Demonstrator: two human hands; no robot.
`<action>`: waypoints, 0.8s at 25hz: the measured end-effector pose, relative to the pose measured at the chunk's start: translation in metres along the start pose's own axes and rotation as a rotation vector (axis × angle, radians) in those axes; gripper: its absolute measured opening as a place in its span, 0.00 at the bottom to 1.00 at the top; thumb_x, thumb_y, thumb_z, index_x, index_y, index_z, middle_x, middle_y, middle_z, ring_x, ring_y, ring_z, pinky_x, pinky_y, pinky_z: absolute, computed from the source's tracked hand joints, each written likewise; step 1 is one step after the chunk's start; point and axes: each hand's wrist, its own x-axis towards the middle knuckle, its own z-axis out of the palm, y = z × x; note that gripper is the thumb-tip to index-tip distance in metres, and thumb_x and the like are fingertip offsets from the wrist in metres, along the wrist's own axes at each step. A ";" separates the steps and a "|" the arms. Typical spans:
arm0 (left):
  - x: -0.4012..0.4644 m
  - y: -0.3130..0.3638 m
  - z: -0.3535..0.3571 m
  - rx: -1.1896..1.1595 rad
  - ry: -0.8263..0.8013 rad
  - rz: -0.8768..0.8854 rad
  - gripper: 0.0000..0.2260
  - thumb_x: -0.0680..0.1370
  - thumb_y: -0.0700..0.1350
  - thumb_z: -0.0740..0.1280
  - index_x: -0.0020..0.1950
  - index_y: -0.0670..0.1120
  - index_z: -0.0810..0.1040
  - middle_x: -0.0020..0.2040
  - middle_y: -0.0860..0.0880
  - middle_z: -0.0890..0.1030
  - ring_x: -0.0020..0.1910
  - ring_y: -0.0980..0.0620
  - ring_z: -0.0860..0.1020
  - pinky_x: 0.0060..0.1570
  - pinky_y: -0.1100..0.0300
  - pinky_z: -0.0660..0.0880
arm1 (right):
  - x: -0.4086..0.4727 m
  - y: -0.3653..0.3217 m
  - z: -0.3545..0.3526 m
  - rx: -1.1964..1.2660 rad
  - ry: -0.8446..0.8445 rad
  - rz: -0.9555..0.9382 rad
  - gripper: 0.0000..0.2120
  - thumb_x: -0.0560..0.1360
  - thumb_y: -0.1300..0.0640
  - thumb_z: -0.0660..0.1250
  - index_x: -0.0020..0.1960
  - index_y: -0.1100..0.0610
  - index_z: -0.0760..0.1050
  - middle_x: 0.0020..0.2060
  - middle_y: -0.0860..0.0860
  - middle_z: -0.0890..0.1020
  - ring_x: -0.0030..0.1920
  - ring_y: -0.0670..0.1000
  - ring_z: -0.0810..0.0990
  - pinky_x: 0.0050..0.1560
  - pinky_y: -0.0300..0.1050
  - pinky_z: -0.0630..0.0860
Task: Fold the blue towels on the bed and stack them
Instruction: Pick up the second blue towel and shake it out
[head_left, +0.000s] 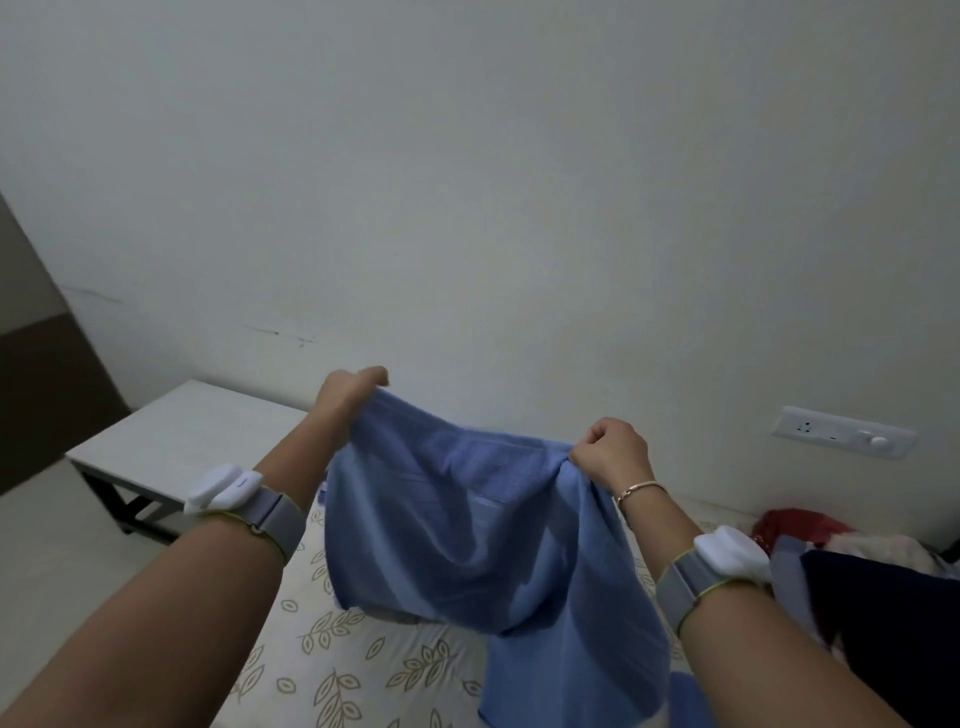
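Blue towel (467, 525) hangs between our left hand (345, 391) and right hand (613, 451), both pinching its top edge, above the leaf-print bed (332, 654) by a pale wall (519, 208).

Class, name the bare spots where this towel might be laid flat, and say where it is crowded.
Free: the leaf-print sheet between the left forearm and the hanging towel; also the white table by the wall. Crowded: the bed's right side, with the pile of dark and red cloth.

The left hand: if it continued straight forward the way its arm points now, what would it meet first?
Probably the plain pale wall. The left hand, gripping a corner of the blue terry towel, points up and away over the bed; nothing else shows in that line, though depth is unclear.
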 end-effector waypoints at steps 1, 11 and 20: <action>-0.008 0.002 0.006 0.068 -0.024 0.080 0.06 0.72 0.44 0.69 0.44 0.43 0.74 0.41 0.45 0.74 0.41 0.46 0.72 0.40 0.57 0.69 | -0.003 -0.003 0.004 -0.008 -0.007 -0.044 0.05 0.66 0.61 0.68 0.34 0.54 0.74 0.35 0.49 0.80 0.41 0.53 0.78 0.42 0.38 0.70; -0.058 -0.023 0.081 0.471 -0.798 0.559 0.14 0.74 0.43 0.68 0.59 0.54 0.79 0.52 0.55 0.81 0.55 0.55 0.78 0.56 0.59 0.74 | -0.031 -0.038 0.016 -0.045 -0.126 -0.408 0.03 0.68 0.57 0.74 0.39 0.53 0.80 0.29 0.46 0.79 0.34 0.46 0.77 0.40 0.37 0.74; -0.045 -0.035 0.076 0.319 -0.805 0.267 0.16 0.69 0.58 0.70 0.49 0.49 0.81 0.51 0.48 0.81 0.54 0.48 0.79 0.62 0.47 0.76 | -0.037 -0.035 0.003 -0.015 -0.088 -0.387 0.02 0.70 0.59 0.73 0.41 0.53 0.81 0.31 0.48 0.81 0.33 0.44 0.77 0.36 0.34 0.72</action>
